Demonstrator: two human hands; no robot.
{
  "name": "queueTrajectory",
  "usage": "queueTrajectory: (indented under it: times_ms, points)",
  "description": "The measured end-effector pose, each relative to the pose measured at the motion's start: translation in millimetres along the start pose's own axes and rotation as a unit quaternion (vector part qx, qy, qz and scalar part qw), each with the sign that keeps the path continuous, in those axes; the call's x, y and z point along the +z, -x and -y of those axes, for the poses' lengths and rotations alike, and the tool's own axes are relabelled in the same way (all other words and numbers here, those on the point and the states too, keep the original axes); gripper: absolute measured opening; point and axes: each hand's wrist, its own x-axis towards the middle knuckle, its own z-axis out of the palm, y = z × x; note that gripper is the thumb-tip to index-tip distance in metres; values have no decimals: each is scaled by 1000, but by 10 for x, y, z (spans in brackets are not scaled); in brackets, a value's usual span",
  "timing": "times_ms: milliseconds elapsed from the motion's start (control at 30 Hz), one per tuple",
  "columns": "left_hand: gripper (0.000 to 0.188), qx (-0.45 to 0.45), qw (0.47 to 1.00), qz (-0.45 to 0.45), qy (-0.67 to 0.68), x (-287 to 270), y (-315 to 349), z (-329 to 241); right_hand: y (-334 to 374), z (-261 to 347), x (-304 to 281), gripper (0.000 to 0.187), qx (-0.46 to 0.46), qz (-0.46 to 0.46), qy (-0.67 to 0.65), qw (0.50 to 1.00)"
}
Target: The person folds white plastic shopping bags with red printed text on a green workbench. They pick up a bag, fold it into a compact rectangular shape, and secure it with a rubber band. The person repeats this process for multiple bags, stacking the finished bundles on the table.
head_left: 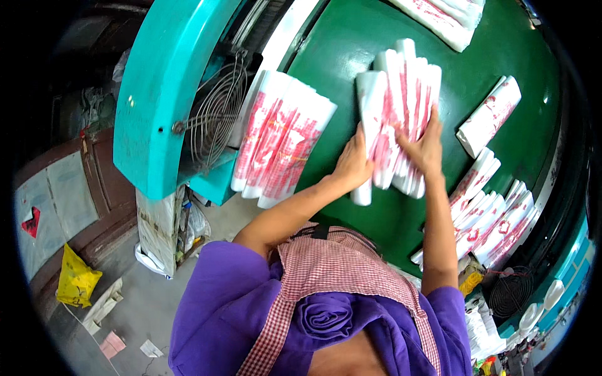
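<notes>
On the green table [338, 44] lies a fanned stack of white plastic bags with red print [395, 94]. My left hand [352, 164] presses on the stack's near left edge, fingers together over a folded bag. My right hand [423, 145] lies flat on the stack's near right part, fingers spread across the bags. Both forearms reach in from below, over my purple top and checked apron.
A second stack of printed bags [282, 138] lies to the left, by a teal machine housing [163, 94] with a wire fan guard [216, 113]. More bag bundles [489, 219] sit at the right and at the far edge [448, 19]. A yellow bag [75, 279] lies on the floor.
</notes>
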Motion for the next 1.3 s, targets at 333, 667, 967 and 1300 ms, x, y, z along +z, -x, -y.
queueTrajectory:
  times_ms: [333,667,967,1300]
  points:
    - [70,130,934,-46,-328,-1320,964,418,1177,589,596,124,49,103,-47,992]
    - [105,-62,918,-133,-369,-1670,863,417,1106,386,658,124,10,110,-98,989]
    - [106,-95,963,-112,-226,-1439,712,753,1104,598,828,116,45,25,28,998]
    - [114,-218,969,-36,-106,-1514,1033,567,1294,552,519,106,43,84,7,996]
